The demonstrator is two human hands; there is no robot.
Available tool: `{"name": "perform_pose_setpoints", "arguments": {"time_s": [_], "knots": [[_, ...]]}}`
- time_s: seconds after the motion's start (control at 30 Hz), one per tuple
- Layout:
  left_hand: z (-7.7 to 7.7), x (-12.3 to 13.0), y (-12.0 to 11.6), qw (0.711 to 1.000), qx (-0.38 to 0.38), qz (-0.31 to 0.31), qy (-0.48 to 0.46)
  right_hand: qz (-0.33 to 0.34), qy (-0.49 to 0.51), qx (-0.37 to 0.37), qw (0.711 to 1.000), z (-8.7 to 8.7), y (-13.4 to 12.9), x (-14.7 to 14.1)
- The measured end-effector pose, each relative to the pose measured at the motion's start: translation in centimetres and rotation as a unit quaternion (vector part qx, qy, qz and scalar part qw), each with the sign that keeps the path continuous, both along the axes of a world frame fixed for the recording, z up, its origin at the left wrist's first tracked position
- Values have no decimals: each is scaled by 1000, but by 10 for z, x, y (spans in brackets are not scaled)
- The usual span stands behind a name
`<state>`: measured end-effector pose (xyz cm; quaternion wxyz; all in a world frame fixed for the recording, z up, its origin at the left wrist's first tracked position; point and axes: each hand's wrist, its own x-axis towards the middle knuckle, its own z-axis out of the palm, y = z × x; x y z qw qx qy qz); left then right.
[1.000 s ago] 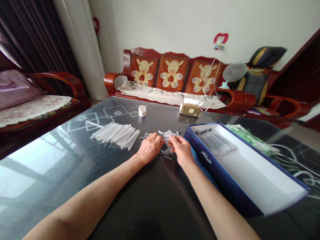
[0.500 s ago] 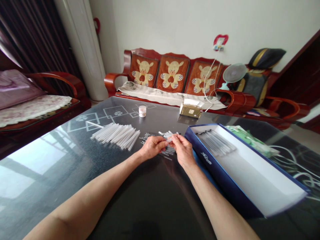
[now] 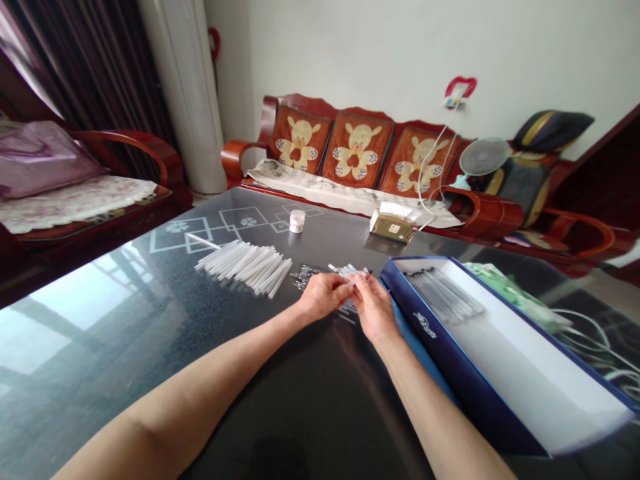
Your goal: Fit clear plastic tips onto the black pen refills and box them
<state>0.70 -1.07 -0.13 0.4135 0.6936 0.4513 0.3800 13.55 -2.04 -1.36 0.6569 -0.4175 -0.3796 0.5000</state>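
Note:
My left hand (image 3: 321,295) and my right hand (image 3: 375,308) meet over the dark table, fingers pinched together. Between the fingertips of both is a small whitish, translucent tube (image 3: 353,281), mostly covered by the fingers. Beneath and behind them lie more short white tubes (image 3: 345,269), partly hidden. Small dark-and-silver pieces (image 3: 303,275) are heaped just beyond my left hand. Further left, a loose pile of whitish tubes (image 3: 245,267) is spread on the table. To the right, the blue box (image 3: 425,327) with a white inside holds a row of clear tubes with black ends (image 3: 447,293).
On the dark glossy table (image 3: 210,360) stand a small white tub (image 3: 297,221) and a tissue box (image 3: 393,225) towards the back. A green-and-white packet (image 3: 520,297) and white cables (image 3: 595,340) lie beyond the blue box. A wooden sofa (image 3: 240,157) stands behind.
The whole view has shifted slightly, so things appear further right. Both hands stay together at the small tube, the fingertips now closer to each other.

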Motion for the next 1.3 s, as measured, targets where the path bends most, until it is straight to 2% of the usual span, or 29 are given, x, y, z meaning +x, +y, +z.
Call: {"name": "perform_pose_setpoints", "arguments": {"time_s": [0.07, 0.13, 0.23, 0.3, 0.4, 0.5, 0.57, 0.6, 0.63, 0.7, 0.77, 0.83, 0.9, 0.97, 1.03, 1.1, 1.2, 1.27, 1.3], "knots": [[0, 2, -2, 997, 46, 42, 41, -14, 4, -11, 1000, -1, 0, -1], [-1, 2, -3, 998, 33, 36, 27, -22, 18, -26, 999, -3, 0, -2], [0, 0, -2, 993, -92, -42, -69, -10, 25, -27, 999, -3, -1, -2], [2, -2, 0, 972, -173, -85, -134, 1, 18, -13, 1000, 1, -1, 1], [3, -4, 0, 942, -245, -122, -192, -18, 19, 9, 1000, 10, 4, 15], [1, -5, 2, 947, -236, -116, -187, -59, -40, 21, 997, 19, 9, 40], [-3, -6, 5, 966, -179, -89, -165, -93, -178, 38, 979, 23, 12, 55], [-5, -6, 8, 973, -151, -74, -156, -115, -273, 57, 953, 26, 13, 61], [-7, -6, 10, 978, -129, -62, -149, -135, -375, 79, 914, 29, 14, 66], [-10, -7, 14, 983, -105, -44, -145, -160, -566, 98, 803, 36, 16, 70], [-12, -8, 17, 984, -98, -29, -149, -150, -706, 55, 690, 43, 17, 67], [-12, -9, 19, 983, -98, -19, -152, -120, -789, -23, 602, 48, 19, 62], [-12, -10, 19, 982, -101, -15, -157, -92, -831, -76, 543, 51, 20, 59], [-12, -11, 19, 981, -103, -15, -162, -88, -846, -87, 519, 49, 19, 58], [-12, -11, 19, 980, -103, -17, -167, -102, -841, -55, 529, 45, 17, 58], [-13, -12, 19, 980, -100, -20, -172, -114, -808, 17, 577, 39, 12, 56], [-15, -10, 19, 981, -102, -29, -165, -125, -687, 128, 704, 23, 1, 43], [-15, -9, 17, 980, -109, -36, -161, -134, -581, 155, 787, 8, -8, 30], [-15, -9, 17, 978, -117, -39, -168, -141, -533, 161, 819, 0, -13, 24]]}}
